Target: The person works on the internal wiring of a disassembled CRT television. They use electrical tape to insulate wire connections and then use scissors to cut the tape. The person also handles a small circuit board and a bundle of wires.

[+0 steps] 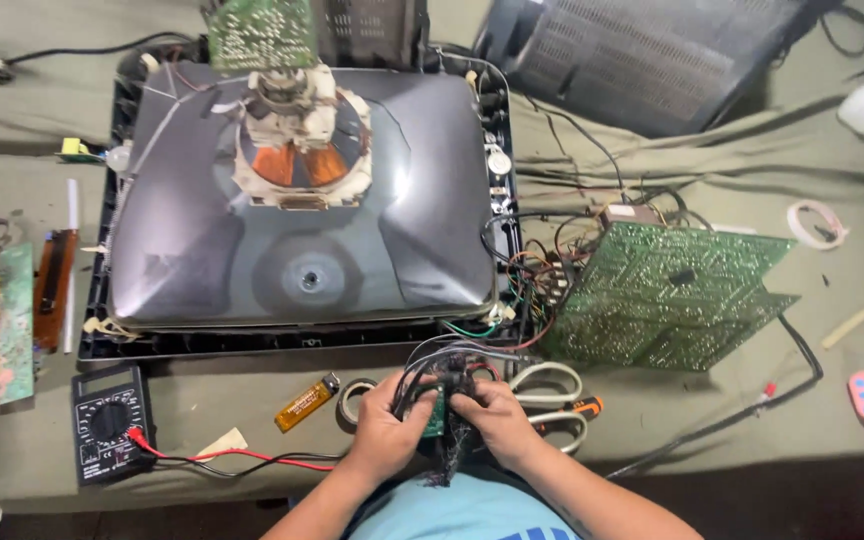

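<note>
Head view: a small green board (436,412) with a bundle of dark wires (444,362) is gripped between the left hand (384,432) and right hand (493,420), both closed on it, at the near table edge. Scissors (550,398) lie just right; a lighter (307,402) and multimeter (109,424) lie left, before the picture tube (302,200).

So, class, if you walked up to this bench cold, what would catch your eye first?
The big grey picture tube lying face down in its black frame fills the middle. To its right a green circuit board stands tilted, trailing wires. At the near edge, the left hand and right hand hold a small green board tangled in dark wires.
</note>
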